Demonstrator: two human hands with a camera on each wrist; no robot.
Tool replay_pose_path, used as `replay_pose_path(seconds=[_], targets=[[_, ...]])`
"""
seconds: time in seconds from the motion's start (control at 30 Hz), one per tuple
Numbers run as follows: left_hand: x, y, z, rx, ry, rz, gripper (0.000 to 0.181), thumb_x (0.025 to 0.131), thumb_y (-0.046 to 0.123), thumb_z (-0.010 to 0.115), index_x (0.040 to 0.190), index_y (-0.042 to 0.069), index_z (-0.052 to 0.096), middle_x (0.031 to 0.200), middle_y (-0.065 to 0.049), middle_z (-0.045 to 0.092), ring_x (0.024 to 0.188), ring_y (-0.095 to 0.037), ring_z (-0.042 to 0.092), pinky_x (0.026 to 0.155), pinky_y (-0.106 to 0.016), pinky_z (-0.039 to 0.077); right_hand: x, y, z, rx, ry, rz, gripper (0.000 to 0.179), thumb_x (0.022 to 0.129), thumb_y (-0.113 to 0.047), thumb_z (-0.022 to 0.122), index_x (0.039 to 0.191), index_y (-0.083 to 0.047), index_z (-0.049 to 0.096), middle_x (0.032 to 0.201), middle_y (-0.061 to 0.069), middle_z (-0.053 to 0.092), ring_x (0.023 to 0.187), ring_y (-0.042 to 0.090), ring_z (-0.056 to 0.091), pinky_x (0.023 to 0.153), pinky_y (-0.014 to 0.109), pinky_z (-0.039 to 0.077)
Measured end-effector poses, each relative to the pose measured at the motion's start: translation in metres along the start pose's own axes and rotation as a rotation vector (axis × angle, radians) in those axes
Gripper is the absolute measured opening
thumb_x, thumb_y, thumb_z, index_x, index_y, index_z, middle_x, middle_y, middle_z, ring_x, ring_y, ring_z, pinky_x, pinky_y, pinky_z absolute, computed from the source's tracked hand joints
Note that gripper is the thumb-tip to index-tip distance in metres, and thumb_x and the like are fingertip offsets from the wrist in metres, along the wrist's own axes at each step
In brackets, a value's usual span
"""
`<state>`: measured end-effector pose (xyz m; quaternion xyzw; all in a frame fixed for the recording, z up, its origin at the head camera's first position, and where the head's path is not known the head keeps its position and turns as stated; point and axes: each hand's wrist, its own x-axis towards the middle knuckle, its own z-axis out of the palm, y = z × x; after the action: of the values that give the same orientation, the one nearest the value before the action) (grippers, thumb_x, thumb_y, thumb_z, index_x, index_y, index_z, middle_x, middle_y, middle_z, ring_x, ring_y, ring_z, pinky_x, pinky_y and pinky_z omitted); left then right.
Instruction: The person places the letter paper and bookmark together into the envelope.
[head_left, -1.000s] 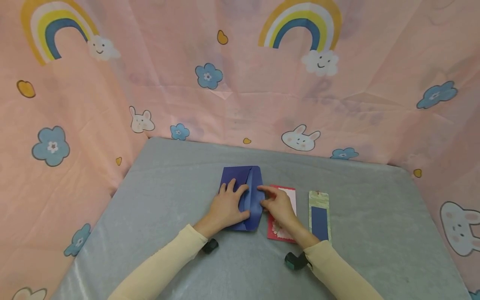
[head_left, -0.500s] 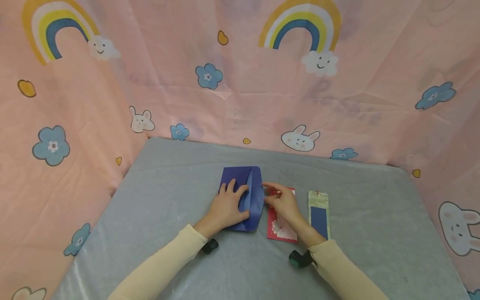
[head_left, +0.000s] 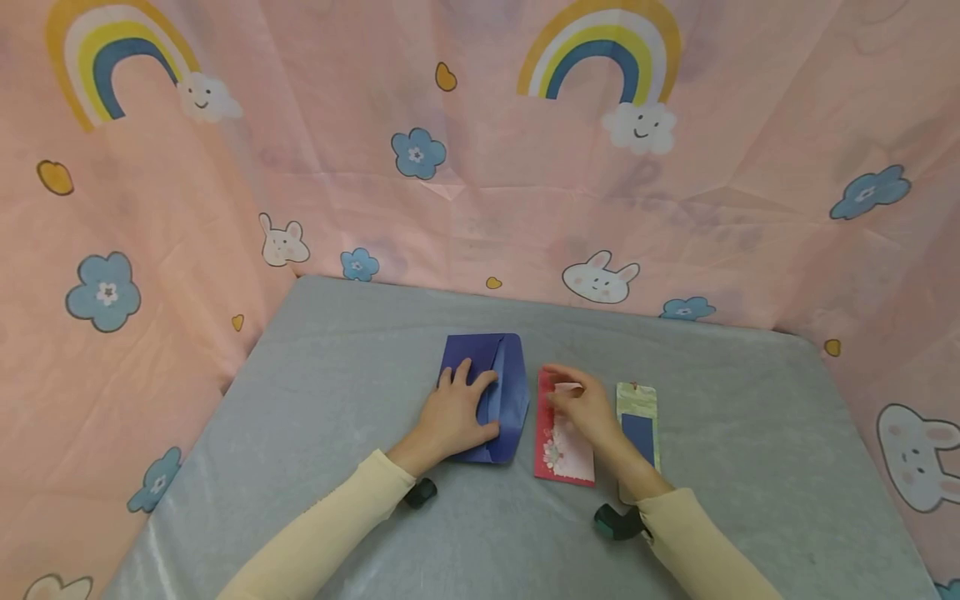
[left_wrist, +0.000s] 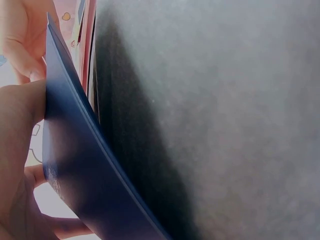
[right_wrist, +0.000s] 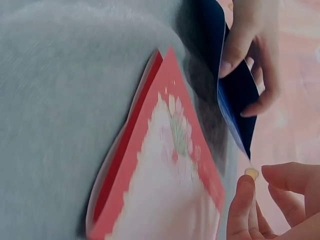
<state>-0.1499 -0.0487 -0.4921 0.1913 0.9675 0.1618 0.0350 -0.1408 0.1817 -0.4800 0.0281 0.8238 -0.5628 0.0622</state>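
Grey table (head_left: 337,375), part-hidden envelope (head_left: 513,404) and card (head_left: 570,457)

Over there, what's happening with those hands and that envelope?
Left hand resting on envelope; flap unfolded. Right hand empty, above red card. Flap seems unobstructed.

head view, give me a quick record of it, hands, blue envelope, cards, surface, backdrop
left hand: rests on the blue envelope, fingers spread
right hand: over the red card, fingers bent, no held item visible
envelope flap: open, toward the red card
red card: pale panel, flower print
green card: blue panel, lower part behind the right forearm
surface: grey cloth
backdrop: pink cloth, rainbows, rabbits, flowers
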Motion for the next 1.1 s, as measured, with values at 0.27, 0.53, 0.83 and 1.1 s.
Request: replay_pose_path(seconds=[0.27, 0.53, 0.83, 1.1], targets=[[-0.001, 0.0, -0.002, 0.01, 0.001, 0.003, 0.073, 0.078, 0.049, 0.071, 0.143, 0.03, 0.046, 0.153, -0.024, 0.04, 0.133, -0.055, 0.044, 0.092, -0.062, 0.051, -0.006, 0.004, -0.014, -0.056, 0.035, 0.007, 0.045, 0.091, -0.005, 0.064, 0.136, -0.011, 0.06, 0.126, 0.022, 0.062, 0.082, 0.017, 0.063, 0.071, 0.026, 0.057], [-0.001, 0.002, -0.002, -0.003, 0.006, 0.009, 0.072, 0.078, 0.048, 0.071, 0.143, 0.03, 0.046, 0.153, -0.024, 0.04, 0.133, -0.055, 0.044, 0.092, -0.062, 0.051, -0.013, 0.017, -0.027, -0.155, 0.08, 0.058, 0.045, 0.091, -0.01, 0.066, 0.136, -0.013, 0.06, 0.126, 0.02, 0.062, 0.083, 0.014, 0.059, 0.066, 0.023, 0.052], [-0.001, 0.002, -0.001, 0.005, 0.003, 0.002, 0.072, 0.078, 0.049, 0.072, 0.143, 0.03, 0.046, 0.153, -0.024, 0.04, 0.133, -0.055, 0.044, 0.091, -0.062, 0.051, -0.018, 0.029, -0.037, -0.297, 0.131, 0.036, 0.045, 0.089, -0.011, 0.069, 0.134, -0.009, 0.061, 0.118, 0.021, 0.065, 0.072, 0.014, 0.055, 0.06, 0.02, 0.048], [-0.001, 0.001, 0.0, 0.02, 0.003, 0.005, 0.073, 0.078, 0.05, 0.071, 0.143, 0.031, 0.045, 0.153, -0.024, 0.04, 0.133, -0.054, 0.044, 0.093, -0.062, 0.051, -0.023, 0.034, -0.035, -0.368, 0.139, 0.004, 0.046, 0.086, -0.013, 0.073, 0.13, -0.007, 0.064, 0.111, 0.02, 0.064, 0.076, 0.017, 0.057, 0.062, 0.02, 0.047]])
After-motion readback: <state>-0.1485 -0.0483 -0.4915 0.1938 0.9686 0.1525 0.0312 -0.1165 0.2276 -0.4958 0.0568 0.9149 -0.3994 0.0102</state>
